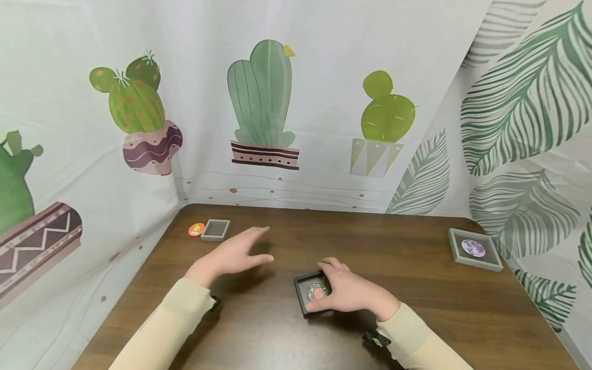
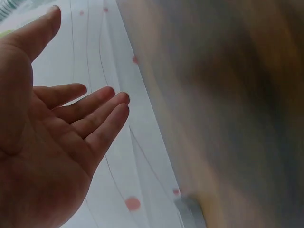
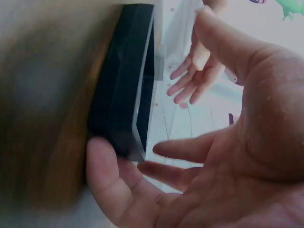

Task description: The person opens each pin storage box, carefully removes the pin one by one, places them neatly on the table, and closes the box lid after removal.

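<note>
On the table, right of centre, lies a black square frame (image 1: 302,299) with a round green-and-red badge (image 1: 316,291) showing inside it. My right hand (image 1: 348,290) spans its right part, partly covering it. In the right wrist view, fingertips of this right hand (image 3: 209,156) touch one end of the black frame (image 3: 116,80), while the thumb stands apart from it. To the left, my left hand (image 1: 238,253) hovers above the table, fingers extended and thumb spread. Its palm (image 2: 52,137) holds nothing in the left wrist view.
At the back left, a small grey frame (image 1: 215,239) lies beside a round orange badge (image 1: 196,229). Far right, a larger grey frame (image 1: 481,264) has a purple round badge (image 1: 474,248) within its border. A printed curtain (image 1: 324,103) hangs behind the brown table (image 1: 393,236).
</note>
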Tool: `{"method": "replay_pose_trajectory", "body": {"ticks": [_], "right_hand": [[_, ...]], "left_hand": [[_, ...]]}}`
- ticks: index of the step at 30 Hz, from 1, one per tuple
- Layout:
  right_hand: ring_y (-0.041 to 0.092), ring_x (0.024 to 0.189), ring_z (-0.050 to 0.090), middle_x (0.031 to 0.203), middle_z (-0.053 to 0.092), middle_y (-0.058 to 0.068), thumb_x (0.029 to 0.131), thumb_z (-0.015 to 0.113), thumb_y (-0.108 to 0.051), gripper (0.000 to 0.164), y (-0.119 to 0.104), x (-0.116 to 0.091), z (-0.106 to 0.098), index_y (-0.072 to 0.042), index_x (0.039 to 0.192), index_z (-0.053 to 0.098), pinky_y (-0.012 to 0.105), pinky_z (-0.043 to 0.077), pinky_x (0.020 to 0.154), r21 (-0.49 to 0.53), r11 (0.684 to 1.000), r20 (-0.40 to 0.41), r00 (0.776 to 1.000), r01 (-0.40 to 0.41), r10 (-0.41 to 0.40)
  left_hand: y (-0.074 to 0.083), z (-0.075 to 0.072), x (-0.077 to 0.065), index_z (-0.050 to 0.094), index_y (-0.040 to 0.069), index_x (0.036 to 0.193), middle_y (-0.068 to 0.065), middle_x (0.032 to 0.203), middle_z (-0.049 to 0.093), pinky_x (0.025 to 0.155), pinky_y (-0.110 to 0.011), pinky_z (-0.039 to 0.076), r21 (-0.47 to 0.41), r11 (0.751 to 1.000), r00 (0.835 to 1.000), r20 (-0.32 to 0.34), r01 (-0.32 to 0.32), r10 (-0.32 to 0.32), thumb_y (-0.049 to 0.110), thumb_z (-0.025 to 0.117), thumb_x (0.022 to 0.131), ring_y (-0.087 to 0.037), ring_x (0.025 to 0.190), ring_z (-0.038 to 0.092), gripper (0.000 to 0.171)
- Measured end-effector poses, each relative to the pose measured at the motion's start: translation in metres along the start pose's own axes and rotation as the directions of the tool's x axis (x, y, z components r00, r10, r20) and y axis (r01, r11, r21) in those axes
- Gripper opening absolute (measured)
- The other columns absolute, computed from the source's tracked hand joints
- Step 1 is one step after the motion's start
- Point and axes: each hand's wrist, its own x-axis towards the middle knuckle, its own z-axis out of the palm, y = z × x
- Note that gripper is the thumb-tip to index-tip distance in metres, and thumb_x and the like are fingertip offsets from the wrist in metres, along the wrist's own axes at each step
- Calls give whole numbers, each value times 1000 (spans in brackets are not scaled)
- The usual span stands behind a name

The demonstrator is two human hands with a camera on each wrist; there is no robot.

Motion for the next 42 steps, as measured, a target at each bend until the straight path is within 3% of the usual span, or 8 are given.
{"method": "replay_pose_trajectory", "body": {"ticks": [7, 13, 17, 25, 35, 42], "right_hand": [[43, 150, 45, 168, 43, 22, 66, 108, -41, 128, 5, -1, -5, 9, 164, 42, 60, 44, 120, 10, 997, 61, 996, 71, -71], [38, 142, 50, 162, 49, 19, 62, 110, -28, 123, 2, -1, -6, 9, 161, 47, 54, 47, 118, -56, 996, 102, 993, 71, -66], [35, 139, 51, 160, 51, 17, 63, 110, -27, 121, 2, -1, -4, 9, 160, 48, 52, 49, 115, -89, 994, 93, 994, 70, -62], [33, 136, 55, 155, 54, 15, 72, 105, -33, 109, 2, -1, 0, 9, 158, 52, 48, 54, 110, -218, 972, 70, 995, 89, -76], [22, 112, 58, 124, 59, 6, 71, 104, -38, 97, 0, -3, 0, 8, 145, 62, 42, 59, 96, -299, 942, 40, 988, 151, -146], [17, 99, 54, 111, 54, 0, 70, 102, -39, 88, 0, -2, 2, 5, 138, 66, 37, 58, 85, -310, 933, 29, 983, 179, -180]], "left_hand": [[26, 21, 5, 49, 0, 165, -17, 166, 53, 126, -54, 40, -25, 998, 997, 56, -55, 56, 61, 74, 102, -33, 155, 49, 91], [47, 32, 1, 51, 2, 164, -14, 162, 57, 122, -54, 45, -44, 993, 990, 78, -113, 116, 64, 75, 100, -30, 151, 53, 92], [57, 40, -1, 52, 3, 164, -12, 159, 60, 118, -52, 49, -51, 988, 984, 95, -146, 150, 65, 77, 98, -27, 147, 56, 94], [71, 56, -2, 55, 1, 160, -7, 151, 63, 113, -46, 54, -36, 978, 969, 135, -205, 208, 63, 81, 96, -21, 139, 59, 93], [92, 64, -6, 57, -2, 157, -7, 148, 61, 107, -37, 56, 126, 959, 957, 176, -253, 229, 71, 83, 89, -19, 135, 54, 104], [104, 65, -11, 60, -4, 153, -7, 139, 62, 101, -31, 57, 192, 944, 955, 183, -269, 234, 64, 89, 83, -19, 125, 55, 102]]}}
